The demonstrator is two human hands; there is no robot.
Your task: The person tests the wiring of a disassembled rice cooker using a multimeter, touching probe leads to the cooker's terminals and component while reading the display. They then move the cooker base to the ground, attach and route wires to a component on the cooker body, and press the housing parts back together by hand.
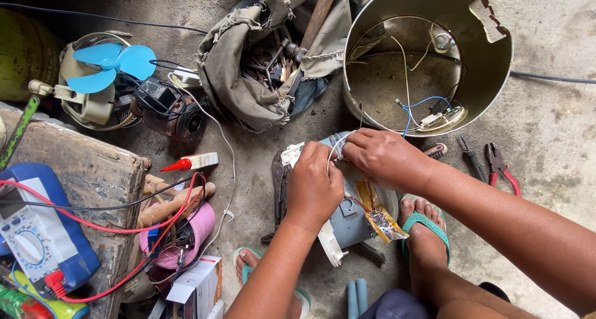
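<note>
A small white and orange cardboard box (197, 286) lies on the floor at the bottom edge, beside a pink cup. On the left, a blue multimeter (34, 229) rests on the wooden table, its pale screen (11, 202) partly hidden by wires.

- Place: informal repair workshop on a bare concrete floor (546, 126).
- Evidence: multimeter (37, 232), pliers (501, 167), tool bag (261, 58), dismantled fan (105, 77), gutted metal drum (428, 52).
</note>
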